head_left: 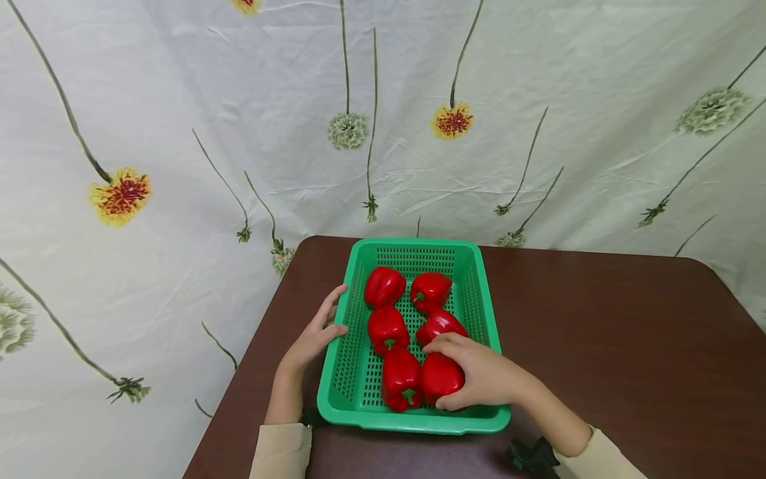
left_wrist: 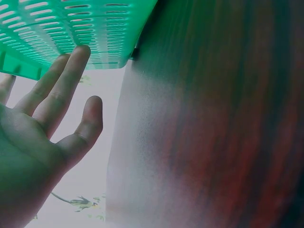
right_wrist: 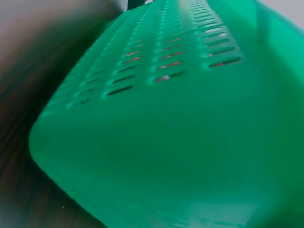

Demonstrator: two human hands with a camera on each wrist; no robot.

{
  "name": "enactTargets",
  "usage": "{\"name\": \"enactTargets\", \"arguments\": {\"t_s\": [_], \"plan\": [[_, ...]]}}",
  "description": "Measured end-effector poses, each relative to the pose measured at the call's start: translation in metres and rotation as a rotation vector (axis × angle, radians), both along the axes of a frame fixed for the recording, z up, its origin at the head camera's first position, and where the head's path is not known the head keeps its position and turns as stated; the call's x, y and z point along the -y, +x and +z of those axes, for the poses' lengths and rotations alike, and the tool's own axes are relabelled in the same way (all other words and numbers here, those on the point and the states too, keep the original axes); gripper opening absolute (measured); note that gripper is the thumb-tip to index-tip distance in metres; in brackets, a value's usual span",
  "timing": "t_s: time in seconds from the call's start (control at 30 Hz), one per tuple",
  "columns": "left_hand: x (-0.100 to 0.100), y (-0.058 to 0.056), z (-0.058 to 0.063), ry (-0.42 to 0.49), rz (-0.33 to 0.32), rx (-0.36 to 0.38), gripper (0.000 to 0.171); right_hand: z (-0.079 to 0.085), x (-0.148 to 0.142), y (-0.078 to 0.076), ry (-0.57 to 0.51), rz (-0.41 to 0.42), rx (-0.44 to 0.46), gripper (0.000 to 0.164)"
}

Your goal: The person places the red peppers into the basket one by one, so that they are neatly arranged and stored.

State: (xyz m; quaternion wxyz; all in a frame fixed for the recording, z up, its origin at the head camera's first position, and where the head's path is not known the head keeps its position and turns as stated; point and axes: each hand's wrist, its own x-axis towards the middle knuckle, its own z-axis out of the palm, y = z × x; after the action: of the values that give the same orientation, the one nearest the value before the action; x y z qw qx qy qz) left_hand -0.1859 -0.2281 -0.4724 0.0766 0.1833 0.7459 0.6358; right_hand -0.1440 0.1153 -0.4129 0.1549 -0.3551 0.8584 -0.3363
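Several red bell peppers lie in two rows inside a green plastic basket. In the head view my right hand reaches over the basket's near right side. Its thumb and fingers curve round the near right bell pepper, which sits low in the basket. Just beyond these fingers is another bell pepper, partly covered by them. My left hand is at the basket's left side, fingers extended. In the left wrist view its fingertips meet the slotted wall. The right wrist view shows only the basket's outer wall, not the hand.
The basket stands on a dark brown table, which stretches away to the right. Behind and to the left hangs a white cloth with printed flowers. A dark strap or mount is at the right wrist.
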Motion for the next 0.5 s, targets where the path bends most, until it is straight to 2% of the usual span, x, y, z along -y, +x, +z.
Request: {"name": "enactTargets", "arguments": {"t_s": [0.37,0.5], "plan": [[0.000,-0.001,0.000,-0.002,-0.006,0.004,0.074,-0.004,0.009,0.001,0.188,-0.020,-0.129,0.072],[0.000,0.000,0.001,-0.011,0.002,0.009,0.074,-0.005,0.011,0.002,0.218,-0.018,-0.158,0.073]]}}
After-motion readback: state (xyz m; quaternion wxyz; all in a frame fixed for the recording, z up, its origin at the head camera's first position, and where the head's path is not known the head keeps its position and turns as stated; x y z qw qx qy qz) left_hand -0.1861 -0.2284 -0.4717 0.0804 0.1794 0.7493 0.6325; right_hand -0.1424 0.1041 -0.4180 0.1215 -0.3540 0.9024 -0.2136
